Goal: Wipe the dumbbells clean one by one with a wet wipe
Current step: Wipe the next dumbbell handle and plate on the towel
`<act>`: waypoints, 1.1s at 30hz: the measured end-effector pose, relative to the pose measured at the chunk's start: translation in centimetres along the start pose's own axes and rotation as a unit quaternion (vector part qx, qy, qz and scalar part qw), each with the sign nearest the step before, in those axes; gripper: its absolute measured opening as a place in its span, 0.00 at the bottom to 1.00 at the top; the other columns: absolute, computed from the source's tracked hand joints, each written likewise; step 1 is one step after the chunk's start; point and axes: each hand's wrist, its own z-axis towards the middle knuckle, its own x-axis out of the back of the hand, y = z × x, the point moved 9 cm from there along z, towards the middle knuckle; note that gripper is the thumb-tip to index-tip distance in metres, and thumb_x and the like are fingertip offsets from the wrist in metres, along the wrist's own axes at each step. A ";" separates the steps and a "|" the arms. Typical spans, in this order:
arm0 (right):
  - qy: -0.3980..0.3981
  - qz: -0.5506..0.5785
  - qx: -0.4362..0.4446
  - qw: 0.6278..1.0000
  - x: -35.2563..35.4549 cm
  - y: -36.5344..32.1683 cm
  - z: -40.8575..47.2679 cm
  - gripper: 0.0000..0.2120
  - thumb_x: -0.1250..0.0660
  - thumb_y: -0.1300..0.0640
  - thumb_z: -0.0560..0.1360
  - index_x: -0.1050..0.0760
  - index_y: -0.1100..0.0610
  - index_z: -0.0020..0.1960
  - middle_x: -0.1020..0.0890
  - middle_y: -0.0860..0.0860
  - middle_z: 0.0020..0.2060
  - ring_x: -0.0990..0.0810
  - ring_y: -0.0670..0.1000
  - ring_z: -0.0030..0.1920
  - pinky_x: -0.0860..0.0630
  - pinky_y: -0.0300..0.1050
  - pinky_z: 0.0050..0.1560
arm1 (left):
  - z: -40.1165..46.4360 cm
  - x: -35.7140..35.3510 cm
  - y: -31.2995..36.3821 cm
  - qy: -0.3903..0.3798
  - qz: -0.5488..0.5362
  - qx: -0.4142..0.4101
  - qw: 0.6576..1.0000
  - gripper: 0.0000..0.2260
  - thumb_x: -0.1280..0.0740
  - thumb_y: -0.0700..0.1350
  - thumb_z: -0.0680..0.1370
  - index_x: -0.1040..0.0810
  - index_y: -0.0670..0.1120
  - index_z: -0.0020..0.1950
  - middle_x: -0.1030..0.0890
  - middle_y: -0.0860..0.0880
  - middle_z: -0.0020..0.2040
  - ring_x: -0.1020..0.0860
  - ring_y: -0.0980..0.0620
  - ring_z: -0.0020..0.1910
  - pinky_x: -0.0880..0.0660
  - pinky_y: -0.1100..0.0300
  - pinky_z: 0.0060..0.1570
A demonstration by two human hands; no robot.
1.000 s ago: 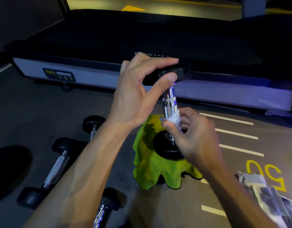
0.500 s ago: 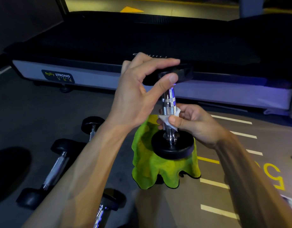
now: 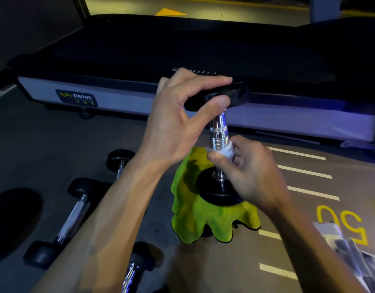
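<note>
The treadmill [image 3: 140,96] label [image 3: 76,97] reads "BODY STRONG"; the floor [image 3: 288,261] bears a yellow "50" [image 3: 342,224].

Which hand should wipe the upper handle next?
Probably the right hand: it already pinches the wet wipe round the handle's lower part, while the left hand grips the dumbbell upright by its top weight.

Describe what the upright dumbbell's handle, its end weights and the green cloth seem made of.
Handle: shiny chromed metal, knurled bands glinting. End weights: matte black, probably rubber-coated. Green cloth: soft, likely microfibre, draping in folds.
</note>
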 end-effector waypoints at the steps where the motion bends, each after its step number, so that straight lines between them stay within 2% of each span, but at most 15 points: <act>1: -0.019 0.069 -0.004 0.997 0.2 0.4 0.6 0.18 0.27 0.38 0.74 0.20 0.52 0.52 0.12 0.52 0.42 0.13 0.58 0.46 0.18 0.62 0.50 | 0.0 0.0 0.0 -0.001 0.000 -0.003 1.000 0.11 0.28 0.54 0.81 0.18 0.59 0.64 0.23 0.60 0.51 0.27 0.62 0.55 0.36 0.64 0.60; 4: -0.069 0.231 -0.001 0.970 -0.2 0.3 1.3 0.10 0.26 0.53 0.79 0.18 0.59 0.56 0.11 0.52 0.44 0.13 0.50 0.46 0.17 0.48 0.48 | 0.0 0.0 -0.2 -0.001 -0.009 0.001 1.000 0.11 0.28 0.53 0.81 0.18 0.59 0.63 0.23 0.61 0.51 0.27 0.65 0.54 0.34 0.60 0.61; 7: -0.091 0.324 -0.021 0.941 -0.9 0.7 1.7 0.18 0.27 0.50 0.76 0.19 0.61 0.61 0.12 0.62 0.53 0.15 0.58 0.52 0.21 0.57 0.57 | 0.0 0.0 -0.3 -0.004 -0.011 -0.004 1.000 0.11 0.28 0.52 0.81 0.18 0.59 0.63 0.23 0.61 0.51 0.26 0.65 0.55 0.32 0.54 0.63; 9: -0.107 0.356 -0.028 0.928 -1.3 0.7 1.9 0.23 0.26 0.48 0.73 0.19 0.62 0.61 0.14 0.64 0.55 0.16 0.59 0.53 0.22 0.57 0.58 | 0.1 0.1 -0.5 -0.005 -0.013 -0.001 1.000 0.11 0.28 0.52 0.81 0.18 0.58 0.63 0.22 0.61 0.51 0.26 0.65 0.55 0.32 0.52 0.63; 12: -0.095 0.278 -0.004 0.956 -0.7 -0.1 1.9 0.15 0.26 0.55 0.77 0.19 0.62 0.60 0.11 0.57 0.48 0.12 0.51 0.48 0.17 0.44 0.51 | 0.1 0.2 -0.6 -0.005 -0.012 0.001 1.000 0.11 0.28 0.52 0.81 0.18 0.59 0.63 0.23 0.62 0.51 0.26 0.65 0.55 0.31 0.52 0.63; 14: -0.041 0.215 0.003 0.976 -0.2 -0.6 1.6 0.12 0.23 0.52 0.76 0.19 0.55 0.57 0.11 0.56 0.45 0.12 0.53 0.46 0.16 0.50 0.50 | 0.1 0.3 -0.6 -0.003 -0.011 0.001 1.000 0.11 0.28 0.52 0.81 0.19 0.59 0.63 0.23 0.62 0.51 0.26 0.65 0.55 0.31 0.52 0.62; 16: 0.036 0.071 0.007 0.997 0.1 -1.1 1.0 0.14 0.24 0.42 0.74 0.20 0.50 0.52 0.13 0.53 0.40 0.13 0.56 0.43 0.17 0.56 0.48 | 0.2 0.3 -0.5 0.000 -0.010 0.001 1.000 0.11 0.28 0.52 0.81 0.19 0.60 0.63 0.23 0.62 0.50 0.26 0.66 0.54 0.32 0.53 0.62; 18: 0.103 -0.057 0.005 0.993 0.4 -2.3 0.1 0.14 0.26 0.41 0.76 0.22 0.51 0.50 0.14 0.51 0.38 0.15 0.58 0.43 0.21 0.54 0.45 | 0.2 0.3 -0.5 0.003 -0.009 0.001 1.000 0.11 0.28 0.51 0.81 0.19 0.59 0.62 0.22 0.62 0.50 0.26 0.66 0.54 0.32 0.53 0.62; 20: 0.136 -0.103 0.004 0.985 0.7 -3.1 -0.6 0.14 0.27 0.42 0.77 0.23 0.52 0.50 0.15 0.49 0.38 0.17 0.59 0.45 0.24 0.52 0.45 | 0.1 0.3 -0.5 0.005 -0.009 0.001 1.000 0.11 0.27 0.52 0.81 0.19 0.59 0.63 0.22 0.62 0.50 0.26 0.66 0.54 0.32 0.54 0.62; 23: 0.095 -0.048 0.005 0.994 0.2 -2.5 -0.6 0.14 0.28 0.40 0.77 0.22 0.50 0.52 0.18 0.43 0.35 0.17 0.51 0.44 0.25 0.46 0.45 | 0.0 0.5 -0.5 0.006 -0.007 0.001 1.000 0.11 0.27 0.53 0.80 0.19 0.60 0.63 0.22 0.61 0.51 0.25 0.64 0.55 0.31 0.52 0.63; 25: 0.014 0.051 0.000 0.999 -0.4 -1.6 -0.3 0.16 0.31 0.38 0.78 0.22 0.49 0.57 0.14 0.47 0.42 0.14 0.50 0.48 0.19 0.52 0.54 | 0.0 0.6 -0.6 0.008 -0.006 0.002 1.000 0.11 0.28 0.53 0.80 0.19 0.60 0.63 0.22 0.62 0.51 0.25 0.64 0.55 0.30 0.50 0.64; 27: -0.083 0.181 -0.001 0.980 -0.9 -1.3 -0.2 0.13 0.36 0.45 0.84 0.21 0.48 0.63 0.12 0.50 0.53 0.14 0.50 0.57 0.21 0.61 0.64 | 0.0 0.6 -0.7 0.008 -0.010 0.003 1.000 0.11 0.28 0.53 0.80 0.19 0.60 0.63 0.22 0.62 0.51 0.25 0.64 0.56 0.30 0.48 0.64; 29: -0.134 0.245 0.002 0.960 -0.8 -1.5 -0.3 0.13 0.40 0.56 0.87 0.21 0.50 0.68 0.13 0.50 0.59 0.16 0.50 0.63 0.25 0.60 0.70 | 0.0 0.5 -0.6 0.006 -0.013 0.005 1.000 0.11 0.28 0.53 0.80 0.19 0.60 0.63 0.22 0.62 0.51 0.25 0.63 0.56 0.30 0.50 0.64; 31: -0.086 0.199 0.021 0.976 0.3 -1.4 -0.2 0.12 0.37 0.59 0.86 0.20 0.53 0.66 0.12 0.48 0.57 0.14 0.48 0.61 0.22 0.59 0.68 | -0.1 0.2 -0.5 0.002 -0.012 0.005 1.000 0.11 0.27 0.53 0.80 0.18 0.60 0.63 0.22 0.62 0.52 0.25 0.63 0.56 0.30 0.53 0.64; 33: 0.007 0.147 0.030 0.989 1.7 -1.6 -0.3 0.08 0.30 0.60 0.82 0.17 0.53 0.60 0.11 0.44 0.50 0.13 0.41 0.55 0.18 0.48 0.63 | 0.0 0.2 -0.5 0.003 -0.011 0.006 1.000 0.11 0.28 0.53 0.80 0.18 0.60 0.63 0.22 0.63 0.52 0.25 0.63 0.56 0.30 0.53 0.64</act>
